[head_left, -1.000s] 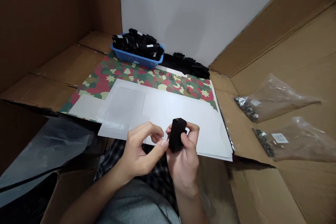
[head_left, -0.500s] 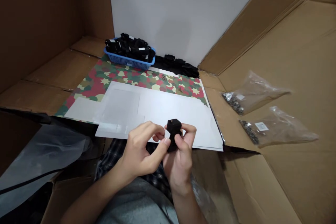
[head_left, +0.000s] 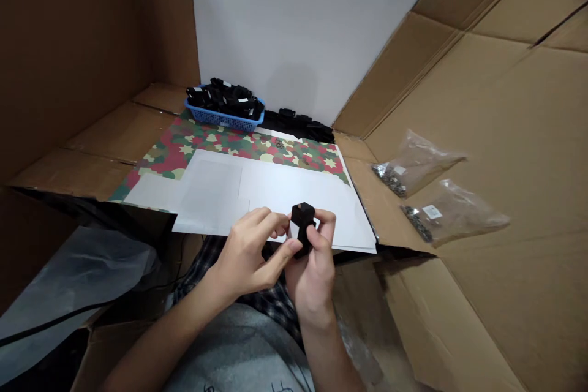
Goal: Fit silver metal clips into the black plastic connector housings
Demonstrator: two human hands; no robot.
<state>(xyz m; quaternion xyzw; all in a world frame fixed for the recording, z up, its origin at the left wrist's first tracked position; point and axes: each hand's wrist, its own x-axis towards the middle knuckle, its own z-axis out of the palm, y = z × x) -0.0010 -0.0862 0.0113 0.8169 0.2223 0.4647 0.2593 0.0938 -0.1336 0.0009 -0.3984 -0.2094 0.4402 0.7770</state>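
Observation:
A small black block-like part [head_left: 302,215] with a hexagonal end and a pale patch on its left side is held just above the near edge of the white sheets [head_left: 294,196]. My right hand [head_left: 316,263] is closed round it from the right, thumb on the near face. From the left, my left hand [head_left: 257,251] pinches at its side, thumb tip and curled fingers touching or very close to it. Whether those left fingers also hold some tiny piece is hidden.
A blue basket [head_left: 223,119] heaped with black parts stands at the back left. More black parts [head_left: 303,124] lie along the wall. Small metal bits [head_left: 279,143] sit on the patterned sheet [head_left: 215,142]. Two clear bags [head_left: 404,168] of metal pieces rest at right on cardboard [head_left: 367,202].
The view has shifted, so the basket and bags appear displaced. The black part has turned slightly, and a pale patch on its left side now shows. Both hands keep their hold.

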